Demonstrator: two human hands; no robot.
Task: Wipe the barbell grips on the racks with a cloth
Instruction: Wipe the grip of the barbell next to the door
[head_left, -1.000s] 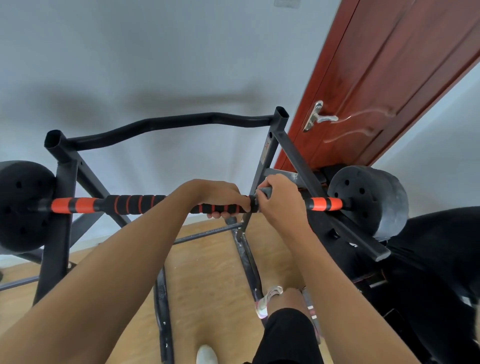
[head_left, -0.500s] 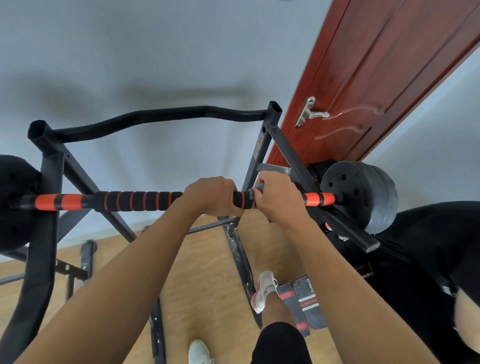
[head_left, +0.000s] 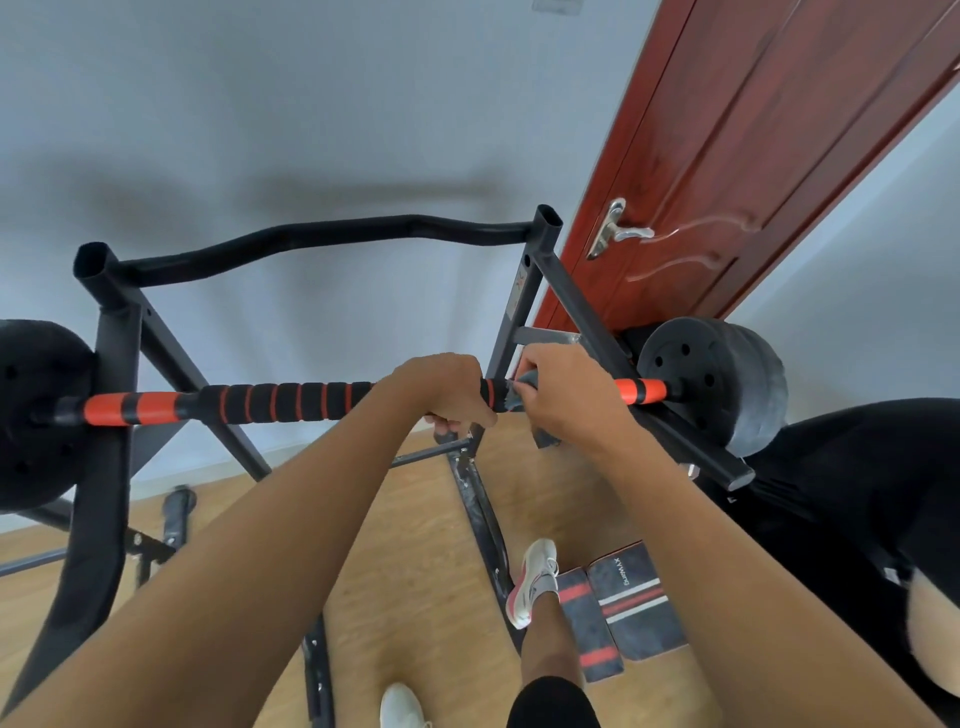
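Black foam grip (head_left: 291, 402) with orange rings runs along the barbell (head_left: 130, 409), which lies across the rack (head_left: 109, 364) at picture centre. Mirrored lettering on the striped pads (head_left: 628, 597) at 5 o'clock is too blurred to read. Left hand (head_left: 447, 387) is clenched over the grip; right hand (head_left: 566, 400), just beside it toward 3 o'clock, grasps a grey cloth (head_left: 522, 384) against the bar. Both arms reach forward. Wooden floor (head_left: 426, 545) lies below, with a red door (head_left: 727, 156) at 1 o'clock.
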